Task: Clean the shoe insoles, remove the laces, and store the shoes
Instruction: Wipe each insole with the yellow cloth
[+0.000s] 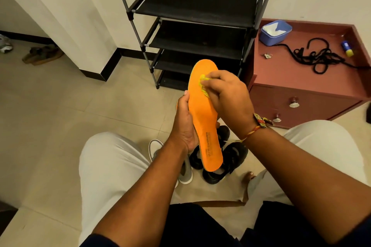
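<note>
Between the knees, above the floor [60, 106], the left hand [184, 124] grips an orange insole [200, 114] along its left edge. The fingers curl behind it and the thumb lies up the rim, its tip near the middle of the insole's length. The insole stands nearly upright, toe end up and away, heel end down toward the person, printed face toward the camera. The right hand [226, 96] is closed on a small yellow cloth [203, 83], its fingers bunched round it and pressing it flat against the forepart of the insole; only a crumpled bit of cloth shows past the fingertips. A red and yellow thread band [259, 124] circles the right wrist. Below the heel end, a pair of black shoes [234, 156] sits on the floor, with a grey and white shoe [185, 174] just beside them on the left. Beyond the hands stands a black rack [196, 26] against the wall. To its right is a maroon cabinet whose tabletop [291, 70] carries a tangle of black laces [319, 58], a blue tub [276, 32] with something white inside, a small blue and yellow tube [347, 48] and a tiny metallic thing [267, 55] too small to tell. Far left, brown sandals [42, 54] lie by the wall.
</note>
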`<state>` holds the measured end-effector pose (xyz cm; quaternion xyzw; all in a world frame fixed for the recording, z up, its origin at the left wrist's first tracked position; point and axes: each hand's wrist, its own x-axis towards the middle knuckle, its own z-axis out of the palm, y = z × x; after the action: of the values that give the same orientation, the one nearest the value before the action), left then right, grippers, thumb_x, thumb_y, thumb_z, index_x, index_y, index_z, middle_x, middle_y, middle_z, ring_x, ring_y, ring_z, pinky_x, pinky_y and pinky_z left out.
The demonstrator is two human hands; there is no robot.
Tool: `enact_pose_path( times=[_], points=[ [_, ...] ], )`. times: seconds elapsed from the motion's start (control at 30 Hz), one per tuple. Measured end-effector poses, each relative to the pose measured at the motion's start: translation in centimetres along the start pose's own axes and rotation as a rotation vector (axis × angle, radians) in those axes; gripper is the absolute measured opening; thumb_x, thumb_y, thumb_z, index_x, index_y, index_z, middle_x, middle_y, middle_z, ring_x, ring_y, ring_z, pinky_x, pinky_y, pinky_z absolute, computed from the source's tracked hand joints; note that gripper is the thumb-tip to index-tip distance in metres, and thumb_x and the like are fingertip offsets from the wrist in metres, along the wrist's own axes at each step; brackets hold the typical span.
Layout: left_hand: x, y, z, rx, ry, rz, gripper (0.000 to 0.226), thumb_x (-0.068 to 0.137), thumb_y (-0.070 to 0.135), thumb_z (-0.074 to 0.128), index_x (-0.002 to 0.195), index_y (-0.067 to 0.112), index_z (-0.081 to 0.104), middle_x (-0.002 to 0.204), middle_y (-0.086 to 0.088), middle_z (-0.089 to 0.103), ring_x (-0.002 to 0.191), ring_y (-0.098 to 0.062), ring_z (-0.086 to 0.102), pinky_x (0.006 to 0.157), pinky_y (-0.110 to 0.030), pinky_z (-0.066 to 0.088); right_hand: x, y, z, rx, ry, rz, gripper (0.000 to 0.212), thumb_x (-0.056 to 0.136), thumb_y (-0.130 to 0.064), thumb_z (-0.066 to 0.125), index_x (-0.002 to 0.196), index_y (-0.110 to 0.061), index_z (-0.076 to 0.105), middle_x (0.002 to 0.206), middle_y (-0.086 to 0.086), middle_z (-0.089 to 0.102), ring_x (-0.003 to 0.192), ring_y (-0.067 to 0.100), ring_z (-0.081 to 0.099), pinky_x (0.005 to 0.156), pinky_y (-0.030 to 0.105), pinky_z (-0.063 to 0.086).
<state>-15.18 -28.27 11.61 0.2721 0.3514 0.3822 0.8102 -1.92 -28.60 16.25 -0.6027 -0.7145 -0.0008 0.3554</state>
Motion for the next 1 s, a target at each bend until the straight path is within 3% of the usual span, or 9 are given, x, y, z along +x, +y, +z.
enact_pose_path(
  times=[0.13,0.27,0.37,0.47,0.53,0.63,0.73,0.83,1.0],
  points=[
    [-0.2,-0.2,0.1,0.057,0.002,-0.004,0.069,0.098,0.064,0.029,0.141,0.015,0.053,0.115,-0.021,0.068,0.089,-0.029,0.070,0.077,-0.045,0.053,0.4,0.7,-0.1,0.056,0.036,0.103,0.019,0.093,-0.014,0.063,0.106,-0.005,0.074,0.111,0.012,0.067,0.104,0.027,0.063,0.087,0.042,0.055],
    [0.0,0.6,-0.2,-0.007,0.048,0.050,0.050,0.098,0.051,0.035,0.106,0.011,0.063,0.095,-0.014,0.067,0.087,-0.026,0.064,0.078,-0.040,0.051,-1.2,-0.7,0.3,0.124,-0.064,0.043,0.014,0.089,-0.012,0.067,0.101,-0.011,0.075,0.105,0.005,0.069,0.099,0.019,0.064,0.086,0.036,0.055],
    [0.7,1.0,-1.0,-0.077,0.074,0.073,0.059,0.095,0.052,0.033,0.115,0.004,0.062,0.119,-0.024,0.059,0.112,-0.037,0.055,0.099,-0.049,0.044,-3.1,-2.7,1.2,0.193,-0.211,-0.005,0.016,0.086,-0.010,0.070,0.098,-0.017,0.076,0.104,-0.002,0.070,0.096,0.015,0.065,0.082,0.032,0.054],
    [0.7,1.2,-1.4,-0.108,0.077,0.061,0.087,0.093,0.074,0.032,0.135,0.002,0.057,0.137,-0.025,0.057,0.129,-0.042,0.053,0.114,-0.054,0.038,-3.4,-3.5,1.4,0.247,-0.251,-0.027,0.017,0.084,-0.008,0.072,0.097,-0.017,0.077,0.103,-0.002,0.070,0.095,0.015,0.065,0.080,0.025,0.049],
    [0.4,1.2,-1.2,-0.095,0.085,0.053,0.094,0.089,0.082,0.031,0.138,0.006,0.057,0.136,-0.024,0.060,0.129,-0.043,0.055,0.114,-0.057,0.037,-3.3,-3.5,1.2,0.210,-0.253,-0.066,0.017,0.084,-0.007,0.073,0.097,-0.016,0.077,0.102,0.000,0.071,0.094,0.016,0.066,0.079,0.025,0.049],
    [0.0,1.0,-0.7,-0.059,0.089,0.044,0.085,0.093,0.077,0.026,0.139,0.012,0.055,0.134,-0.019,0.063,0.125,-0.037,0.060,0.111,-0.057,0.041,-2.5,-2.5,1.0,0.063,-0.198,-0.094,0.016,0.084,-0.006,0.072,0.099,-0.013,0.076,0.104,0.005,0.069,0.096,0.023,0.064,0.079,0.030,0.050],
    [-0.4,0.8,0.1,-0.042,0.055,0.009,0.076,0.094,0.075,0.027,0.141,0.021,0.053,0.130,-0.015,0.067,0.116,-0.034,0.066,0.097,-0.053,0.052,-1.0,-0.3,0.7,0.017,-0.060,0.015,0.015,0.091,-0.012,0.066,0.102,-0.009,0.075,0.106,0.009,0.068,0.099,0.028,0.062,0.083,0.039,0.054],
    [-0.6,0.6,0.3,-0.018,0.034,-0.027,0.077,0.093,0.075,0.032,0.144,0.020,0.051,0.122,-0.017,0.069,0.100,-0.030,0.071,0.087,-0.050,0.055,-0.3,1.2,0.0,0.066,-0.004,0.128,0.017,0.093,-0.015,0.063,0.104,-0.007,0.073,0.108,0.009,0.067,0.101,0.025,0.062,0.084,0.044,0.055],
    [-0.6,0.4,0.4,-0.046,0.043,-0.032,0.075,0.095,0.073,0.029,0.137,0.017,0.057,0.132,-0.018,0.064,0.121,-0.034,0.063,0.104,-0.052,0.047,-2.2,-2.0,0.3,0.153,-0.076,0.041,0.013,0.089,-0.012,0.067,0.100,-0.013,0.075,0.104,0.003,0.068,0.098,0.017,0.063,0.085,0.035,0.055]
  ],
)
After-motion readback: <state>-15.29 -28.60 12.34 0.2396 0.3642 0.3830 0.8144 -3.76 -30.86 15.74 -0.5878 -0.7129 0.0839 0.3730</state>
